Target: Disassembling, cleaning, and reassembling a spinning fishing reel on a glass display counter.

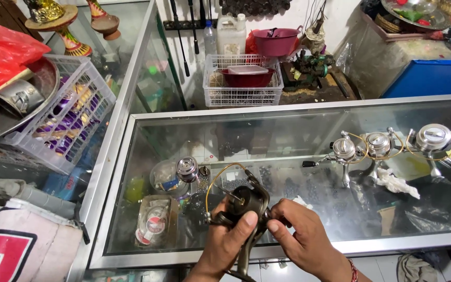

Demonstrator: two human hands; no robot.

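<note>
Head view: the left hand (226, 241) and the right hand (297, 232), both closed on a dark bronze metal fishing reel body with a gold wire bail arm (246, 204), hold it just above the glass-topped display bench (288, 112). Three silver spinning reels (379, 144) stand inside the case, well apart to the right.

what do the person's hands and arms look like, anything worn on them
Both hands are bare, with no gloves or rings visible. The left hand shows no sleeve on its forearm. The right hand has a red woven bracelet at the wrist. Fingernails are short.
</note>
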